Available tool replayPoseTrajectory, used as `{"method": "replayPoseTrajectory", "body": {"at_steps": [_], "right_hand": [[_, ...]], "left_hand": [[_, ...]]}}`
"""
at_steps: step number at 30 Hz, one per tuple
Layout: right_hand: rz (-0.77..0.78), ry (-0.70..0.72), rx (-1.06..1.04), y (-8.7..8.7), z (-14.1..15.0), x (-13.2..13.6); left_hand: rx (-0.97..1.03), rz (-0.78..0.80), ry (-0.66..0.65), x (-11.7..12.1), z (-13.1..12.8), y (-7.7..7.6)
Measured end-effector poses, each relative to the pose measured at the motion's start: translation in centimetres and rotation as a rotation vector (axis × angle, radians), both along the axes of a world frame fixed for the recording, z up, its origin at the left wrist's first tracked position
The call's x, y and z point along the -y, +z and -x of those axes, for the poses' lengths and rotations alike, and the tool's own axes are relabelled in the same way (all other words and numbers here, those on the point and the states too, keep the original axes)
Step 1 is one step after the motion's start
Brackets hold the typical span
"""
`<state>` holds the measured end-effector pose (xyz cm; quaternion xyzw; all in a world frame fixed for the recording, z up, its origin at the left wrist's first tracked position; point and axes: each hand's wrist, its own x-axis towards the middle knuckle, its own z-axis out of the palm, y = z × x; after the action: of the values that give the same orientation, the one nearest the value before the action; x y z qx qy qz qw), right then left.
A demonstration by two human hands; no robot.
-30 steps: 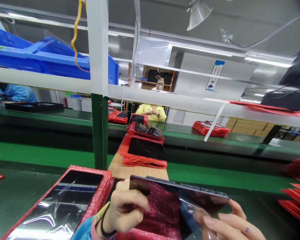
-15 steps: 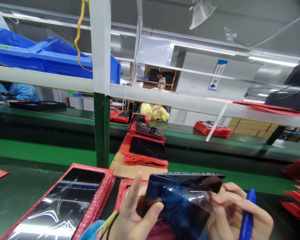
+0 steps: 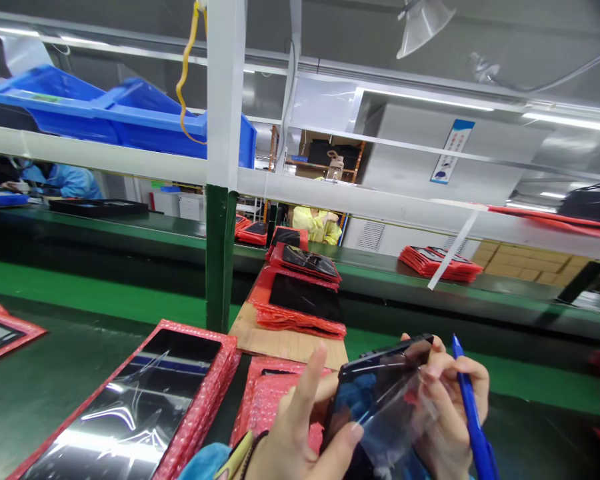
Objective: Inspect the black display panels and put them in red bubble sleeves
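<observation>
A dark glossy screen panel (image 3: 363, 393) is tilted up in front of me. My left hand (image 3: 300, 427) grips its left edge, thumb over the front and index finger raised. At the panel's right edge my right hand (image 3: 450, 400) pinches a clear plastic film (image 3: 395, 407) that lies loosely over the screen. A blue pen (image 3: 473, 420) is tucked between the fingers of that same hand. Beneath my left hand is a stack of red bubble-wrap sleeves (image 3: 265, 393). To the left lies a pile of red bubble-wrap pouches with a film-covered black screen (image 3: 145, 393) on top.
More screens on red pouches (image 3: 305, 300) are stacked on a wooden board (image 3: 245, 333) ahead. A green-and-white post (image 3: 220, 260) rises beyond the left pile. Blue bins (image 3: 130, 120) sit on the shelf. People in yellow (image 3: 315, 223) and blue (image 3: 75, 180) clothing are farther back.
The panel has turned more edge-on, and my right hand has moved left relative to the bench, with the film pulled looser. The pen has swung more upright, and the view has shifted slightly.
</observation>
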<state>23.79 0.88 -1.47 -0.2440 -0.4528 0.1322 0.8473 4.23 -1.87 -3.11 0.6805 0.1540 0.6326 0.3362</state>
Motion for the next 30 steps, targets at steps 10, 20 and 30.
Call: {"method": "replayPoseTrajectory", "body": {"at_steps": [10, 20, 30], "right_hand": [[0.063, 0.028, -0.031, 0.3, 0.2, 0.6], [0.149, 0.094, -0.058, 0.1, 0.1, 0.1], [0.309, 0.137, -0.115, 1.1, 0.4, 0.8]], "left_hand": [[-0.042, 0.229, -0.088, 0.1, 0.3, -1.0], [-0.036, 0.305, -0.195, 0.1, 0.5, 0.7], [-0.014, 0.288, -0.136, -0.1, 0.6, 0.7]]}}
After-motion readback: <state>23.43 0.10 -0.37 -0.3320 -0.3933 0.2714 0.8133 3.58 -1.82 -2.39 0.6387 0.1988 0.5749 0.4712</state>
